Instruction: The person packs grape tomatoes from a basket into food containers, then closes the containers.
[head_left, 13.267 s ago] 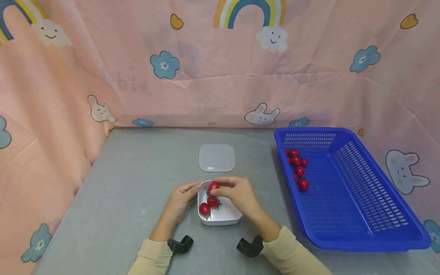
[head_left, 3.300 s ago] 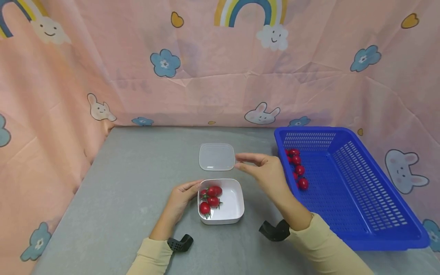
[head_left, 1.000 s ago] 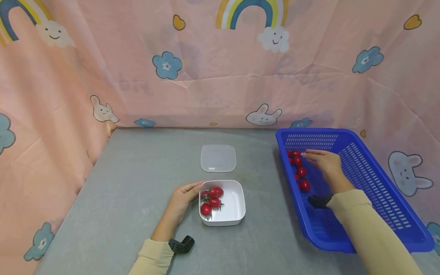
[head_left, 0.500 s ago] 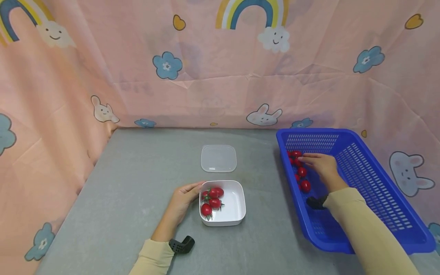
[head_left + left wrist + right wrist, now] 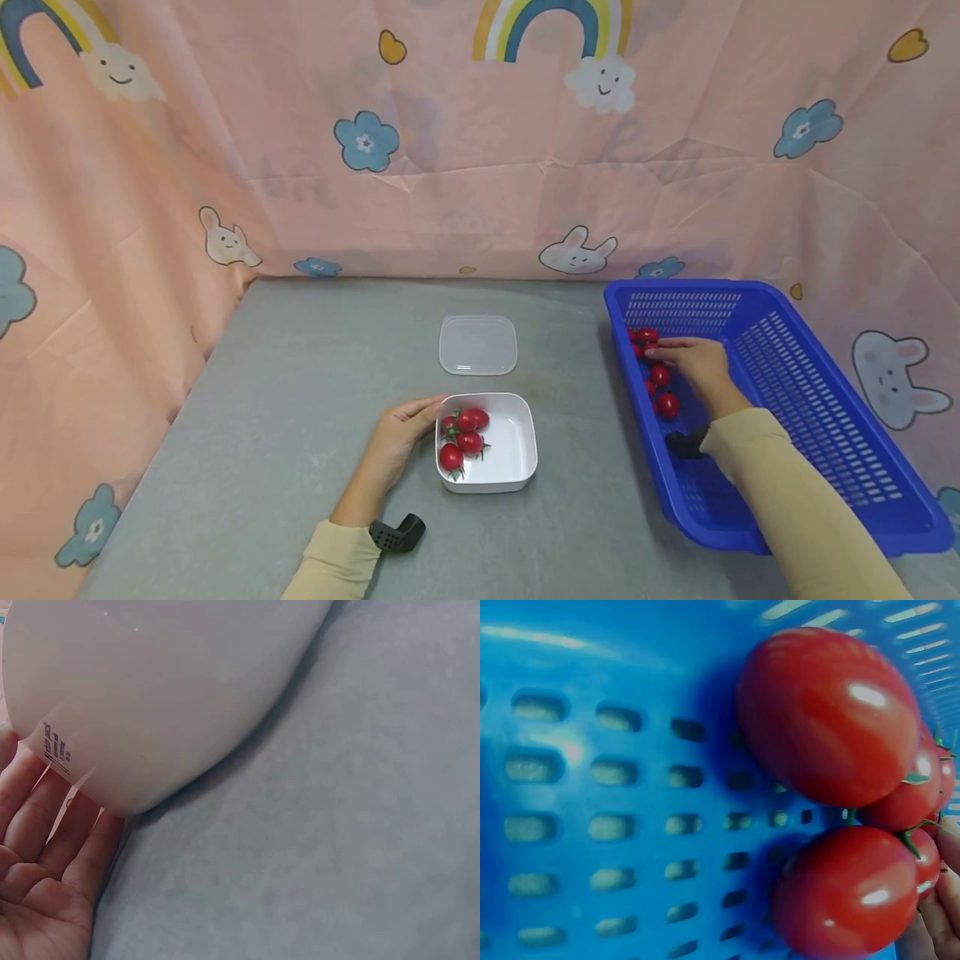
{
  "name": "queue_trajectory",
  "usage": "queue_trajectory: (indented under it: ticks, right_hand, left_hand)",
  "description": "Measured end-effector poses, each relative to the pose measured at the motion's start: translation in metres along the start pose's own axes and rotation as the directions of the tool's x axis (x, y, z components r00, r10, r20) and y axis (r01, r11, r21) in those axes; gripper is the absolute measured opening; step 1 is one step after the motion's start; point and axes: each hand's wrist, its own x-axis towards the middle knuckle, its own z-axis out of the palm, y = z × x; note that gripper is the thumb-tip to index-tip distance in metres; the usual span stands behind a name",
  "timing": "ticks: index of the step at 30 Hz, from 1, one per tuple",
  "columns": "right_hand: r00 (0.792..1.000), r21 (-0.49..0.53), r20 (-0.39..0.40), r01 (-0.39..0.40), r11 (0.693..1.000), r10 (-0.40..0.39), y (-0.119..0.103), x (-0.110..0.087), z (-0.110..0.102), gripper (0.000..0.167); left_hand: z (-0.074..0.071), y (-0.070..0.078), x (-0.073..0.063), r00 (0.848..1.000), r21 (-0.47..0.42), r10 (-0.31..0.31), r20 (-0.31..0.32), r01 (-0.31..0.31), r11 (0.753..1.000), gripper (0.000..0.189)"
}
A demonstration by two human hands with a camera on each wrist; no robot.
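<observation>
In the head view, my left hand (image 5: 397, 437) rests its fingers against the left side of a white square box (image 5: 513, 450). The left wrist view shows fairly straight fingers (image 5: 86, 847) along the box's wall. Several cherry tomatoes (image 5: 470, 442) with green stems lie on the box's left side. My right hand (image 5: 697, 367) reaches into a blue basket (image 5: 682, 284), thumb and index finger pinching a cherry tomato partly hidden by them. Other cherry tomatoes (image 5: 668, 406) lie along the basket's left wall; in the right wrist view, large tomatoes (image 5: 829, 716) partly cover the fingertips.
A clear flat lid (image 5: 477, 345) lies on the grey table (image 5: 315, 375) behind the box. The basket's raised left wall stands between the box and the right hand. A pink patterned curtain (image 5: 465, 167) hangs behind the table and at its sides.
Earlier, my right hand set a tomato into the box, then moved right into the basket. In the last second its fingers shifted slightly left and down onto a tomato. The left hand stayed.
</observation>
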Motion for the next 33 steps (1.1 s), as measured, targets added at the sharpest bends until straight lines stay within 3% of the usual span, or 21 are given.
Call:
queue_trajectory:
  ticks: [12, 20, 27, 33]
  right_hand:
    - [0.998, 0.12, 0.009, -0.056, 0.991, 0.055, -0.024, -0.01, -0.011, 0.07]
    - [1.0, 0.168, 0.011, -0.017, 0.986, 0.015, -0.048, -0.022, -0.011, 0.076]
    - [1.0, 0.316, 0.02, 0.001, 0.949, -0.008, -0.069, -0.037, -0.018, 0.075]
    - [0.998, 0.415, 0.032, 0.039, 0.909, -0.057, -0.082, -0.048, -0.02, 0.05]
  left_hand:
    - [0.0, 0.0, 0.0, 1.0, -0.017, 0.005, -0.003, -0.005, 1.0, 0.034]
    - [-0.002, -0.005, 0.0, 0.994, -0.008, 0.104, 0.045, -0.103, 0.995, 0.038]
    - [0.001, 0.001, 0.0, 1.0, 0.0, 0.023, -0.011, -0.023, 1.0, 0.035]
    - [0.002, 0.003, -0.001, 1.0, 0.008, 0.002, -0.021, -0.002, 1.0, 0.032]
